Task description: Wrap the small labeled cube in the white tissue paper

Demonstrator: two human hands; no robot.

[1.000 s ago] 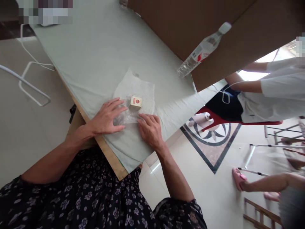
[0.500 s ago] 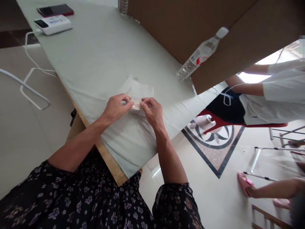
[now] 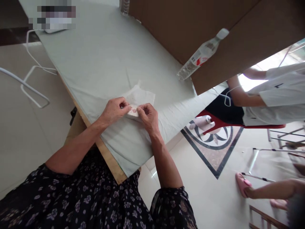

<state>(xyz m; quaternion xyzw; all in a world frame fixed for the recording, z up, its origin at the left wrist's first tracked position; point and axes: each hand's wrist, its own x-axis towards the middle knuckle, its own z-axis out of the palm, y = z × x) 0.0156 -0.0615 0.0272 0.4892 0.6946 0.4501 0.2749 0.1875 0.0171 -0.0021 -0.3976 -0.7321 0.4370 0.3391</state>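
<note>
Between my hands, low over the cloth-covered table [image 3: 102, 54], is a small pale packet [image 3: 132, 110] with pinkish marks on its upper face. My left hand [image 3: 114, 110] pinches its left end between thumb and forefinger. At the other end my right hand [image 3: 149, 117] grips it the same way, fingers curled. A crumpled, thin whitish sheet [image 3: 143, 95] spreads out just beyond the packet. Whether the sheet is joined to the packet I cannot tell.
A clear plastic bottle [image 3: 202, 55] leans in front of a large brown cardboard panel [image 3: 164, 28]. White cables [image 3: 35, 66] hang off the table's left edge. A person in a white shirt [image 3: 286, 92] sits at the right, and a pink shoe [image 3: 242, 184] shows below.
Both hands have shifted slightly with the packet, the right one moving left and down. More of the packet's marked face shows. The whitish sheet has changed shape, its upper edge lower.
</note>
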